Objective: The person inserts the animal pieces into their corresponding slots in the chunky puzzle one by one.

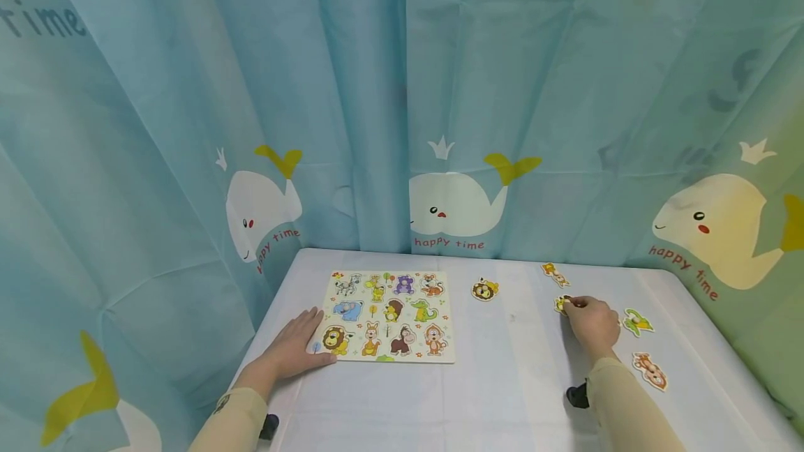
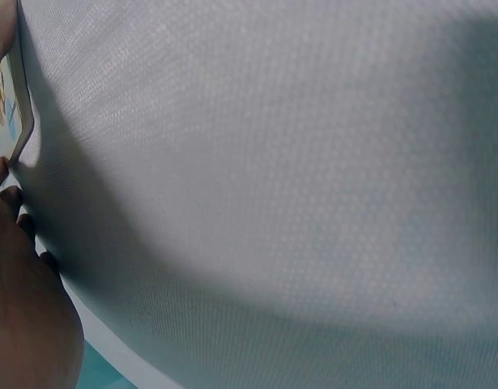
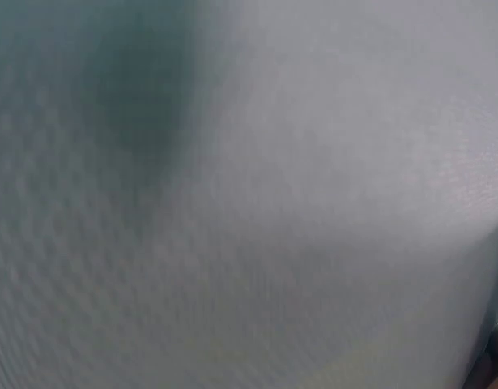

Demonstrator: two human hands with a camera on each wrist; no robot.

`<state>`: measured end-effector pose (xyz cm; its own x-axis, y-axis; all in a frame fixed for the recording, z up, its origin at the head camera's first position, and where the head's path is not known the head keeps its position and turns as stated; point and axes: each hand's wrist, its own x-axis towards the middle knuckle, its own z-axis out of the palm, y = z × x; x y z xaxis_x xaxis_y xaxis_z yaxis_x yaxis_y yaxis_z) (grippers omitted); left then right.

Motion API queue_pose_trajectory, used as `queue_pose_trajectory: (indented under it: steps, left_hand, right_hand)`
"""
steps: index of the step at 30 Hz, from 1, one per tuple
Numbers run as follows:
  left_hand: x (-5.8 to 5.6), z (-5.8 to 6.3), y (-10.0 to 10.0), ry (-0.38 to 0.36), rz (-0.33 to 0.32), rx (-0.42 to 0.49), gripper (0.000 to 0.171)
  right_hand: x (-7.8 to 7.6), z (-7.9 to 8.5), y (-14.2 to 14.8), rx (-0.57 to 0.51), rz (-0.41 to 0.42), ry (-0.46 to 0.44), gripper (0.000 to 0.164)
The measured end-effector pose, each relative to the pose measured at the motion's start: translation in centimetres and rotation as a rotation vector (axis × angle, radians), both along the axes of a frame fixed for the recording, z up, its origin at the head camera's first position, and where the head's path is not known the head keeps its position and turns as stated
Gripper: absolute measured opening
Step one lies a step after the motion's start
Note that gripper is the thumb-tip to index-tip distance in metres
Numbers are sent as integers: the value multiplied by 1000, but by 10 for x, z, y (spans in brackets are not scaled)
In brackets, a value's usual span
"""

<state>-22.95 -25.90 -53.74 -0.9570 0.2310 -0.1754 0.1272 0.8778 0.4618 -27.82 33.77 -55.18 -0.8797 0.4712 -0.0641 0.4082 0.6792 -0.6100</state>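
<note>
In the head view, a wooden animal puzzle board (image 1: 419,358) lies on the left part of the table, with printed animals such as a lion, an elephant and a crocodile. My left hand (image 1: 292,347) rests against the board's left side, fingers extended along the edge and thumb at the near left corner. Over on the right, my right hand (image 1: 593,326) pinches a small yellow animal puzzle piece (image 1: 559,305) at the tabletop; the fingers hide part of it. The left wrist view catches the left hand (image 2: 26,300) beside the board's corner; the right wrist view shows mostly blurred cloth.
A lion piece (image 1: 484,289) lies between the board and my right hand. Around that hand are an orange-yellow piece (image 1: 555,274), a green crocodile piece (image 1: 637,323) and a brown-orange piece (image 1: 650,371). A blue whale-print curtain (image 1: 370,89) hangs behind the white-covered table (image 1: 502,396).
</note>
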Motion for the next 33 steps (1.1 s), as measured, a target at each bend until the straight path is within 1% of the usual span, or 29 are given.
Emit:
queue_pose_trajectory:
  steps: [6,14,22,27,33]
  left_hand:
    - [-1,-2,-1,-1,-2,-5,111]
    - [0,0,1,-16,5,-3,111]
    - [0,0,1,-11,8,-5,111]
    - [0,1,2,-9,7,-8,112]
    - [0,1,1,-16,8,-5,112]
  right_hand:
    - [1,3,-2,-17,-11,-7,38]
    - [5,5,-5,11,-36,13,35]
    - [3,6,-7,12,-41,-5,37]
    - [0,7,-10,15,-21,19,38]
    - [-6,13,-23,43,47,89,35]
